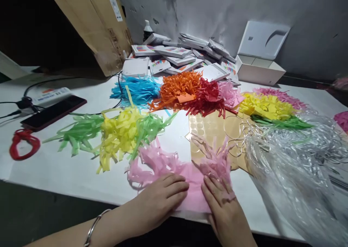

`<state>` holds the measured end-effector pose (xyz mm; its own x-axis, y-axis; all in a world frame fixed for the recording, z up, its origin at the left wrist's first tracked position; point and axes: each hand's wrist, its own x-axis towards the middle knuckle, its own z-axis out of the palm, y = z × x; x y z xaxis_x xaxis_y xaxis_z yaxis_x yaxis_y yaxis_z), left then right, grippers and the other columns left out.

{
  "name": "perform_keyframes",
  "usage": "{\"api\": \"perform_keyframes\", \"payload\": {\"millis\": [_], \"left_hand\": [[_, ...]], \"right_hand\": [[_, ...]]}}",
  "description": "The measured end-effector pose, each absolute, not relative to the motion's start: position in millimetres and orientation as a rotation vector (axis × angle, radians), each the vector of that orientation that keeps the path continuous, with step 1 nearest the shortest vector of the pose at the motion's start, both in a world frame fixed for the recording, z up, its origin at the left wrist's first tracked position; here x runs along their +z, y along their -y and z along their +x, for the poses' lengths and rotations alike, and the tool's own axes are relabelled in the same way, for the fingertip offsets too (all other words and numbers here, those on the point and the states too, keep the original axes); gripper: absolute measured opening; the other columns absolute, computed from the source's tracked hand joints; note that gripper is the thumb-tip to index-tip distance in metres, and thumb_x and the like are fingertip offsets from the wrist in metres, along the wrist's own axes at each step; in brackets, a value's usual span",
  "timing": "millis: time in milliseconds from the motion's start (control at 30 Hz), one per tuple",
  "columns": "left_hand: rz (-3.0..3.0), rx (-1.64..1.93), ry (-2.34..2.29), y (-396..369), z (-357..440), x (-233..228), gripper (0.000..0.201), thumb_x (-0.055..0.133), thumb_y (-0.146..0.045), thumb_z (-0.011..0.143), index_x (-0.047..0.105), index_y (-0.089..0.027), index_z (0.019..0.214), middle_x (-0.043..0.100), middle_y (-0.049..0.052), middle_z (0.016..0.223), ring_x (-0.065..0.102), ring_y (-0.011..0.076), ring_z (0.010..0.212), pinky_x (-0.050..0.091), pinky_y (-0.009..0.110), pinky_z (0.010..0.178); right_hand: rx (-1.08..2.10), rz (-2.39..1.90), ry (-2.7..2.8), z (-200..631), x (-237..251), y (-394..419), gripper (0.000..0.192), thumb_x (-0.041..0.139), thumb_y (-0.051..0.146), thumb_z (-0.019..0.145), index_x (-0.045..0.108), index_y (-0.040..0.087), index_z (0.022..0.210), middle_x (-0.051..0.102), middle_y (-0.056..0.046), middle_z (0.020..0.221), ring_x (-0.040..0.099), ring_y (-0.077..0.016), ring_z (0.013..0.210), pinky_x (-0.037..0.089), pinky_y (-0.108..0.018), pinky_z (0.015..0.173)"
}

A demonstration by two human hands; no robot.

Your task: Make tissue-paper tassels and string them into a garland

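Both hands are down at the near edge of the white-covered table (65, 169), and the light pink, fringed tissue paper (193, 174) lies right under them, its plain part towards the person and its loose strips fanning away. The left hand (165, 194), a shiny silver bangle (94, 226) on its wrist, rests flat with its fingers extended close together on the paper. Across from it, the right hand (221, 201) lies flat too, fingers stretched out over the base of the right-hand strips, whose tips overlap a tan sheet with round outlines (208, 125). Both thumbs are hard to make out. Just beyond the left-hand strips sits pale yellow fringed paper (119, 131), with light green fringed paper (81, 129) showing on both sides of it. Further back, what a row of colour: a bright blue fringed bundle (137, 89), then an orange fringed bundle (179, 85) touching a deep red fringed bundle (208, 94). Over on the right, crumpled clear plastic (285, 181) spills towards the table edge, near a bright yellow fringed bundle (269, 105). Away to the left, a dark flat phone (54, 112) lies near a coiled red cord (24, 143), and flat white boxes (176, 53) pile up by the grey wall (201, 7).
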<state>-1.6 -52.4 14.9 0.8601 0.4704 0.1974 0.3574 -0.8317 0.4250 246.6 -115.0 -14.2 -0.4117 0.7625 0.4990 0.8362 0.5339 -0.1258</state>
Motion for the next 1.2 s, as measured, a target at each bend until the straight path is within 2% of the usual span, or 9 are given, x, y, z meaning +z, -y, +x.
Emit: {"api": "perform_keyframes", "payload": {"millis": [67, 167, 267, 367, 533, 667, 867, 1067, 1200], "left_hand": [[2.667, 0.435, -0.614, 51.6, -8.9, 11.0, 0.041, 0.046, -0.005, 0.094, 0.057, -0.019, 0.131, 0.066, 0.012, 0.133, 0.057, 0.0273, 0.126, 0.045, 0.046, 0.109], [2.635, 0.452, -0.625, 53.9, -12.7, 8.2, 0.04, 0.051, -0.009, 0.095, 0.057, -0.019, 0.133, 0.066, 0.012, 0.135, 0.057, 0.0273, 0.129, 0.043, 0.047, 0.113], [2.617, 0.473, -0.637, 55.8, -12.0, 5.6, 0.035, 0.056, -0.015, 0.095, 0.06, -0.019, 0.129, 0.067, 0.012, 0.133, 0.058, 0.0276, 0.128, 0.042, 0.048, 0.114], [2.616, 0.475, -0.614, 55.5, -12.9, 3.0, 0.031, 0.055, -0.013, 0.095, 0.061, -0.017, 0.125, 0.067, 0.012, 0.133, 0.057, 0.0277, 0.128, 0.041, 0.049, 0.114], [2.494, 0.513, -0.638, 55.8, -16.6, 2.8, 0.032, 0.053, -0.01, 0.095, 0.06, -0.021, 0.124, 0.069, 0.01, 0.128, 0.055, 0.0249, 0.129, 0.039, 0.046, 0.115], [2.381, 0.611, -0.706, 54.7, -11.9, 8.7, 0.028, 0.047, -0.009, 0.097, 0.06, -0.02, 0.119, 0.07, 0.011, 0.117, 0.059, 0.0235, 0.115, 0.047, 0.041, 0.105], [2.297, 0.548, -1.053, 38.9, 6.2, 27.2, 0.025, 0.038, -0.015, 0.099, 0.062, -0.017, 0.093, 0.064, 0.01, 0.1, 0.059, 0.0216, 0.093, 0.053, 0.036, 0.083], [2.394, 0.172, -1.251, 16.9, 19.3, 32.1, 0.024, 0.043, -0.017, 0.096, 0.061, -0.016, 0.078, 0.058, 0.008, 0.089, 0.059, 0.0204, 0.079, 0.051, 0.032, 0.069], [2.419, 0.067, -1.268, 11.1, 19.7, 27.0, 0.026, 0.043, -0.019, 0.097, 0.061, -0.015, 0.079, 0.058, 0.008, 0.088, 0.058, 0.0207, 0.075, 0.047, 0.03, 0.063]], "right_hand": [[-0.203, -1.34, 2.267, 255.4, -7.3, 118.7, 0.034, 0.053, 0.027, 0.096, 0.066, 0.013, 0.124, 0.069, -0.009, 0.129, 0.062, -0.0274, 0.122, 0.036, -0.046, 0.117], [-0.278, -1.283, 2.291, 256.0, 7.4, 121.1, 0.04, 0.06, 0.041, 0.095, 0.067, 0.01, 0.119, 0.071, -0.014, 0.123, 0.061, -0.0302, 0.122, 0.042, -0.047, 0.112], [-0.219, -1.138, 2.333, 244.0, 17.9, 118.6, 0.028, 0.057, 0.026, 0.097, 0.067, 0.01, 0.118, 0.071, -0.012, 0.123, 0.062, -0.0259, 0.122, 0.049, -0.04, 0.104], [-0.072, -1.119, 2.307, 233.9, 18.8, 115.5, 0.026, 0.048, 0.01, 0.097, 0.068, 0.013, 0.113, 0.076, -0.007, 0.111, 0.069, -0.02, 0.11, 0.051, -0.035, 0.1], [0.052, -1.195, 2.202, 232.9, 14.7, 114.4, 0.023, 0.047, 0.009, 0.096, 0.067, 0.016, 0.106, 0.076, -0.006, 0.096, 0.07, -0.0176, 0.099, 0.049, -0.036, 0.098], [0.065, -1.241, 2.166, 227.8, 15.0, 110.5, 0.026, 0.041, 0.009, 0.099, 0.065, 0.018, 0.102, 0.072, -0.004, 0.087, 0.069, -0.0166, 0.088, 0.046, -0.034, 0.092], [0.165, -1.511, 1.987, 217.0, 4.2, 92.2, 0.027, 0.039, 0.02, 0.104, 0.06, 0.02, 0.088, 0.062, -0.001, 0.073, 0.058, -0.0176, 0.069, 0.04, -0.029, 0.069], [0.143, -1.628, 2.065, 215.1, 0.1, 72.0, 0.03, 0.042, 0.026, 0.104, 0.054, 0.022, 0.077, 0.06, 0.001, 0.065, 0.055, -0.0163, 0.058, 0.034, -0.028, 0.061], [0.043, -1.738, 1.991, 214.3, 6.2, 67.8, 0.031, 0.039, 0.027, 0.105, 0.057, 0.022, 0.079, 0.063, -0.002, 0.07, 0.057, -0.0204, 0.067, 0.036, -0.032, 0.068]]}}
